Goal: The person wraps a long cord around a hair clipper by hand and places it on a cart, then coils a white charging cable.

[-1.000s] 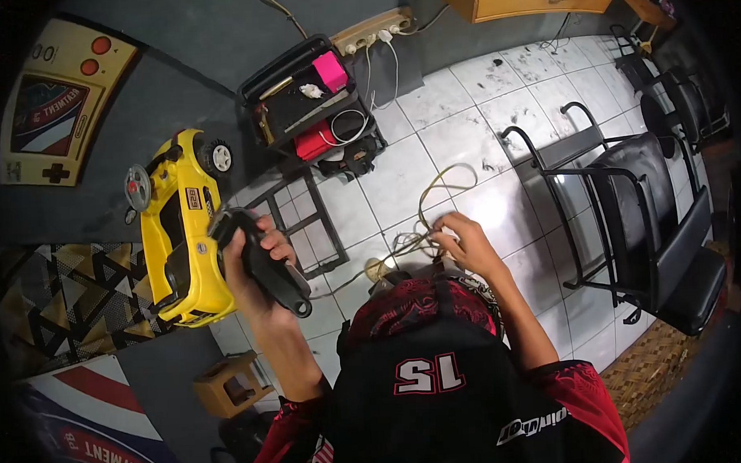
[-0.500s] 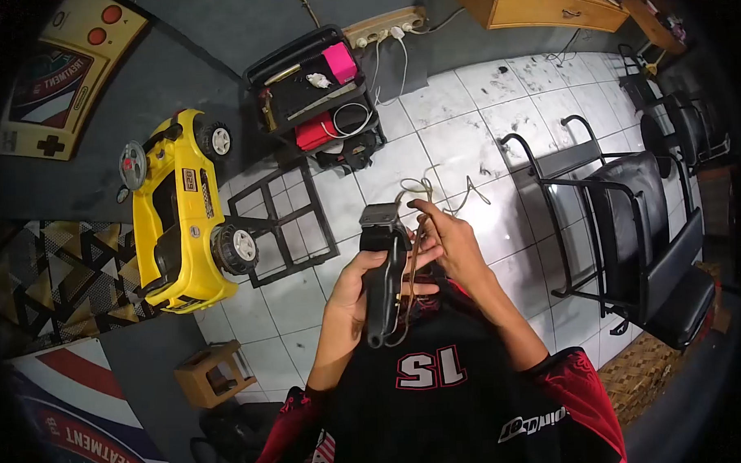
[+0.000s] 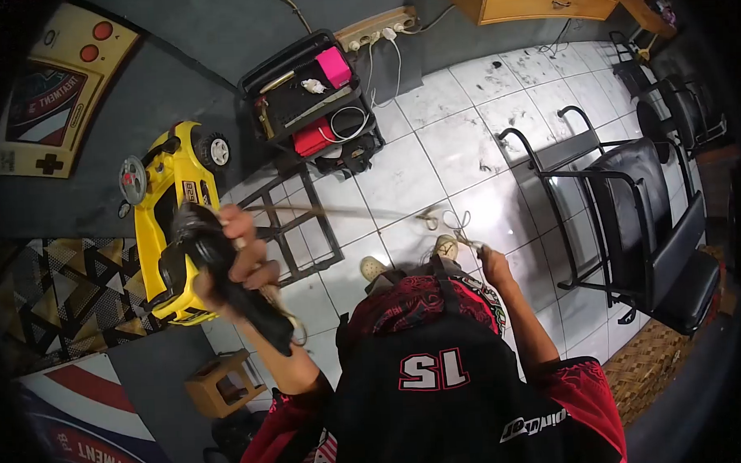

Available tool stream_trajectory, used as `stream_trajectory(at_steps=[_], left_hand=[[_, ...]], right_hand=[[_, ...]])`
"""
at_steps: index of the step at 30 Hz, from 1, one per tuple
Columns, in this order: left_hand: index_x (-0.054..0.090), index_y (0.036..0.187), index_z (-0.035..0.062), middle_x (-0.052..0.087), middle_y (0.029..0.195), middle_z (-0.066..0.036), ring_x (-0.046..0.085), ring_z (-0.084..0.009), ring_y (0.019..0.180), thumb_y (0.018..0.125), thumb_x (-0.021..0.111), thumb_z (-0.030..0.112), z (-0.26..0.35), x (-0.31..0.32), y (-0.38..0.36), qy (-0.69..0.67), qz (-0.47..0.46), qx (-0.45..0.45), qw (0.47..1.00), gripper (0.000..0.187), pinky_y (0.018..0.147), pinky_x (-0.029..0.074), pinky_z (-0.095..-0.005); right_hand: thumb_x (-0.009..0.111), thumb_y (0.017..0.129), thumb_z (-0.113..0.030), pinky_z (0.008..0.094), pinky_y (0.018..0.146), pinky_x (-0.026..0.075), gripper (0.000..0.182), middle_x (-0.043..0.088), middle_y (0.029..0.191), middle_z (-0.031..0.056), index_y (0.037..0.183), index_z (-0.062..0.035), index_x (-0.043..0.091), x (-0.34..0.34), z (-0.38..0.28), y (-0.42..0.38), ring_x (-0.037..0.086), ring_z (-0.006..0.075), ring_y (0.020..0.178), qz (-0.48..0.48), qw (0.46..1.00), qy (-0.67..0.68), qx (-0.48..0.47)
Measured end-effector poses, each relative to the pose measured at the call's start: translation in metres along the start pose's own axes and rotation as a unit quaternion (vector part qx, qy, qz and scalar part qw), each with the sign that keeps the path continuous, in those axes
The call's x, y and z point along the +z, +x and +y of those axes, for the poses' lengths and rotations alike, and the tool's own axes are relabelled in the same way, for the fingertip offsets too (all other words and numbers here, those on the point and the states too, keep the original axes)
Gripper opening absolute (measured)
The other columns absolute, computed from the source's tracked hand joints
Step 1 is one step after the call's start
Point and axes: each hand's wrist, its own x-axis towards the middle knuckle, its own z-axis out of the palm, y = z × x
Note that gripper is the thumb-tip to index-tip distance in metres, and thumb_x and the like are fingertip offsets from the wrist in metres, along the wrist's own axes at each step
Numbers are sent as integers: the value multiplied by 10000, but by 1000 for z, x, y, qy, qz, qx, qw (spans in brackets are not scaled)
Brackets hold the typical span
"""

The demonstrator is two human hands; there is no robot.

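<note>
My left hand point(image 3: 245, 256) is closed around a black hair clipper point(image 3: 263, 317), blurred by motion and tilted, out to the left in front of the yellow toy car. A thin beige cord point(image 3: 345, 210) runs from near the clipper across to the right and ends in loose loops. Out on the right, my right hand point(image 3: 494, 268) is closed on a bunched part of that cord, above the tiled floor. Some cord also hangs beside the lower end of the clipper. My fingertips on the right are too small to make out clearly.
A yellow ride-on toy car point(image 3: 201, 184) stands at the left wall. Beyond it is a black tiered cart point(image 3: 255, 76) near a power strip point(image 3: 380, 27). A dark metal frame point(image 3: 331, 233) lies on the tiles. Black chairs point(image 3: 630, 186) stand at right; a cardboard box point(image 3: 209, 392) is at lower left.
My left hand has swung left with the clipper, away from my chest. My right hand has moved right and lower with the cord, which now stretches between the two hands.
</note>
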Motion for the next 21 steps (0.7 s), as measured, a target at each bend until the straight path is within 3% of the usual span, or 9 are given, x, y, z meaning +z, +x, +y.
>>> stream_trajectory(at_steps=[3,5,7,9,11,14,15,18,21], left_hand=[[294,1290,85,424,1095,-40,483,-120,722,786,671,65,6,11,-2,48,-46,26,997,629,632,434,-293],[292,1293,81,423,1100,-44,487,-121,723,786,677,71,5,12,-6,48,-38,-13,998,637,629,433,-290],[288,1298,64,417,1119,-65,501,-123,721,779,701,95,-5,12,-9,48,-15,-75,996,664,617,425,-283],[265,1315,72,415,1143,-86,515,-161,755,779,690,54,-15,11,-5,34,-26,-142,989,685,662,428,-319],[250,1327,95,424,1156,-74,517,-179,785,792,661,9,-23,13,0,29,-40,-180,982,681,696,428,-344],[246,1336,100,424,1127,-70,527,-203,790,787,662,-5,-24,16,2,-38,-63,-223,972,697,703,438,-358],[246,1344,103,423,1123,-68,539,-209,807,781,661,-16,-20,17,3,-21,-90,-226,970,709,709,445,-365],[240,1380,115,438,1101,-56,584,-237,942,772,624,-92,-1,18,0,11,-145,-225,963,749,749,474,-396],[271,1331,39,427,1081,-114,588,-244,811,715,690,8,5,26,-12,61,-144,-117,981,746,689,467,-390]], right_hand=[[585,883,-285,441,811,517,318,646,1056,240,1107,-62,618,10,12,14,633,394,956,-221,957,-186,11],[690,780,-292,444,1032,411,644,514,1321,248,1347,-71,479,-13,-28,18,486,386,1243,-279,953,-118,-18],[766,669,-240,460,1163,202,1007,254,1529,205,1499,-87,216,-20,-76,30,175,403,1426,-204,953,-138,-175],[768,645,-157,479,1176,118,1112,117,1565,212,1520,-86,85,-44,-158,27,21,432,1441,-119,941,119,-293],[774,684,-192,437,1177,90,1075,158,1553,219,1512,-45,104,-45,-207,32,94,397,1446,-149,901,143,-382],[727,777,-226,400,1110,286,850,341,1458,257,1462,-38,261,-2,-237,38,328,354,1380,-129,890,284,-333],[651,857,-240,457,925,438,644,552,1205,297,1396,-60,348,3,-240,44,556,410,1144,-98,898,236,-358],[605,891,-169,514,785,473,468,640,931,274,1320,-112,426,6,-228,54,608,497,896,-203,938,89,-267],[508,941,-217,537,664,453,587,648,788,266,1456,-153,233,23,-192,55,620,486,756,-192,951,61,-233]])
